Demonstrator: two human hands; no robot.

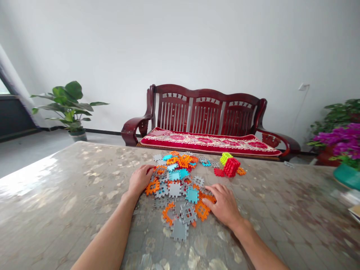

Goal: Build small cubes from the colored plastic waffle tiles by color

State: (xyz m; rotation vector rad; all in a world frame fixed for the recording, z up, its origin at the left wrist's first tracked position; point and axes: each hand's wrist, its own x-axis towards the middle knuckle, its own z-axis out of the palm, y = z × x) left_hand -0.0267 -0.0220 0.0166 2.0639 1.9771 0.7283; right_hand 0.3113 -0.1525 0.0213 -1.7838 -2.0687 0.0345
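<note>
Dozens of toothed tiles [174, 189], mostly orange, grey and light blue, lie in a loose, overlapping pile on the tabletop [62, 210], between the person's two hands. The left hand [141, 179] rests at the pile's left edge, fingers bent; its fingertips are partly hidden, so I cannot tell whether it grips a piece. The right hand [223, 202] is partly open at the right edge, thumb apart from the fingers, close by an orange window tile [202, 210]. Beyond it sit a red cube [232, 167], a yellow-green piece [225, 158] and a flat red tile [218, 172]. Behind the tabletop stands a dark wooden bench [205, 93] with a red patterned cover [208, 141]; a leafy potted plant [67, 103] stands left, purple flowers [341, 138] right.
</note>
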